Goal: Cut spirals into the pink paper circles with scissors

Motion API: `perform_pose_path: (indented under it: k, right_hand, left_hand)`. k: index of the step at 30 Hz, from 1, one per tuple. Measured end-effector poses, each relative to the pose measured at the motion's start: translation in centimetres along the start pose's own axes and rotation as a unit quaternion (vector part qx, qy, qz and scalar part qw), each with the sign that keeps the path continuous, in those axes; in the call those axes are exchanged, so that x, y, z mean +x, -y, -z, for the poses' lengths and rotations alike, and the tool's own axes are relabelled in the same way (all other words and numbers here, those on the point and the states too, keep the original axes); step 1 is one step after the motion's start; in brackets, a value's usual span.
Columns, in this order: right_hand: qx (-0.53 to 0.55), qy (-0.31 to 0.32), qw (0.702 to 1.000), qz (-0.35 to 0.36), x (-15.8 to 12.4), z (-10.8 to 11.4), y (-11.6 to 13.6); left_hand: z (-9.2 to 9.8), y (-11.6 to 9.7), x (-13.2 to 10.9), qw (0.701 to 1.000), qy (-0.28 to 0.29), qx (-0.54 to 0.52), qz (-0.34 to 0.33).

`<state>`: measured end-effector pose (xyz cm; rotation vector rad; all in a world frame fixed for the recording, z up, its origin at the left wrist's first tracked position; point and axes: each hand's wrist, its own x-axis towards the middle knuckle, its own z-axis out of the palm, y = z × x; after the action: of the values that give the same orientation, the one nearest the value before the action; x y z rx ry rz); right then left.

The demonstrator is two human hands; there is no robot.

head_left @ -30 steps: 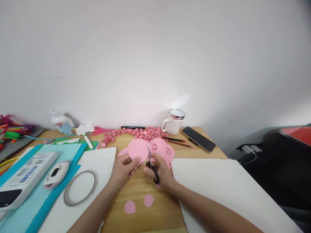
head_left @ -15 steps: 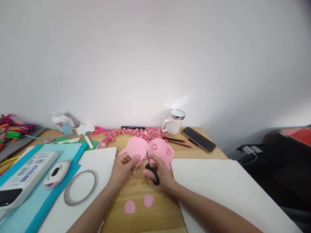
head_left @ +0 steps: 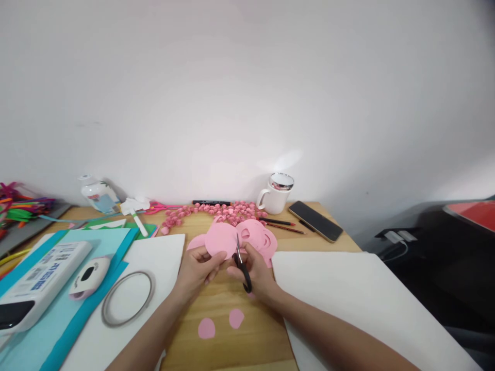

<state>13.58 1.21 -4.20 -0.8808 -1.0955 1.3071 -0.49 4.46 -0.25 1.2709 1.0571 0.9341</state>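
My left hand (head_left: 201,269) pinches the lower edge of a round pink paper disc (head_left: 220,239) between thumb and fingers. In my right hand (head_left: 255,270) is a pair of scissors (head_left: 243,270) with black handles, the blades pointing up at the disc's right edge. Behind both hands lie more pink paper pieces (head_left: 266,242), some with holes cut in them. Two small pink paper circles (head_left: 207,328) rest on the wooden table (head_left: 228,355) below my hands. Further back is a heap of small pink rolled paper pieces (head_left: 224,214).
At the back stand a white mug (head_left: 275,195) and a white bottle (head_left: 99,195). A phone (head_left: 316,221) and pencils (head_left: 286,228) lie right of the heap. White sheets (head_left: 359,304) flank my arms. On the left are a tape ring (head_left: 127,299) and a white device (head_left: 46,278).
The pink disc has shifted slightly right and down in my left hand. The scissors' handles have come closer together, and the blades now lie against the disc's right edge.
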Motion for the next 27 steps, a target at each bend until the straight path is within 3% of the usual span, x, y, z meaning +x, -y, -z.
perform_pose_path:
  k: [13, 22, 27]
  right_hand:
    - [-0.038, -0.015, 0.998, -0.056, -0.1, -0.3, 0.8]
    - [-0.025, -0.005, 0.997, -0.068, 0.0, 0.0, -0.5]
    - [-0.03, -0.002, 0.998, -0.057, 0.0, -0.1, -0.4]
  left_hand:
    - [0.2, 0.0, 0.2, 1.0, -0.004, 0.003, -0.008]
    - [0.3, 0.3, 0.4, 0.997, -0.015, -0.079, -0.008]
    - [0.1, 0.5, 0.4, 0.996, 0.015, -0.088, -0.001]
